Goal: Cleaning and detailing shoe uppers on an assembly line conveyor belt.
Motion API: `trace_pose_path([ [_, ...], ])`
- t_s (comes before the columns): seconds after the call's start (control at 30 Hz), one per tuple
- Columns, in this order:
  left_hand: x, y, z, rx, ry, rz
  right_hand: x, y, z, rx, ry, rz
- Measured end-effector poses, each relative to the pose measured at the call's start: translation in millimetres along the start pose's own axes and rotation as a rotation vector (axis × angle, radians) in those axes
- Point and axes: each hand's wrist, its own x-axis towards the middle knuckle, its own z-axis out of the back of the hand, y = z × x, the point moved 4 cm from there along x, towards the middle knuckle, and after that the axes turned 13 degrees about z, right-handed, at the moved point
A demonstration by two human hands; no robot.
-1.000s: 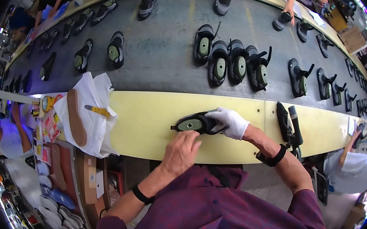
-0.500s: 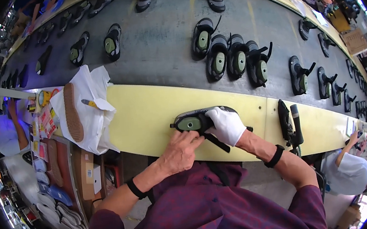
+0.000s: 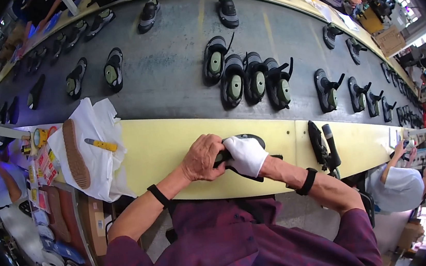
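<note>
On the pale yellow table edge in front of me lies a black and grey shoe [image 3: 256,140], mostly covered by my two hands. My bare left hand [image 3: 204,158] is closed round its heel end, fingers bent at the opening. My right hand [image 3: 247,155], in a white glove, grips the upper from above, close against the left. A dark strap end [image 3: 277,156] pokes out to the right of the glove. Between the hands only a small dark part of the shoe shows; its green insole is almost wholly hidden.
Beyond the yellow table [image 3: 161,138] a grey conveyor belt [image 3: 168,54] carries several similar shoes [image 3: 256,79]. A brown sole [image 3: 75,155] and a yellow-handled knife [image 3: 101,144] lie on white paper at left. A black-handled tool [image 3: 331,146] lies right. Co-workers [image 3: 403,185] sit around.
My left hand has gone from lying beside the green insole to wrapping the heel end, covering the insole. The right hand stays on the upper. The whole view has shifted slightly.
</note>
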Motion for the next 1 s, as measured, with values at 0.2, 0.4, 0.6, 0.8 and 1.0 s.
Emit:
trace_pose_path([
  [0.2,8,-7,11,0.016,-0.060,0.038,-50,-52,19,0.355,-0.170,-0.091],
  [0.4,7,-8,10,-0.006,-0.057,0.036,-77,8,-5,0.382,-0.444,-0.012],
  [0.6,3,-9,-3,0.001,-0.017,-0.015,-22,-13,-6,0.233,-0.614,-0.009],
  [0.8,6,-10,-4,0.053,-0.033,0.026,11,-39,-15,0.226,-0.428,-0.145],
  [1.0,-1,-16,-8,0.090,-0.142,-0.006,35,-68,-42,0.304,-0.122,-0.272],
])
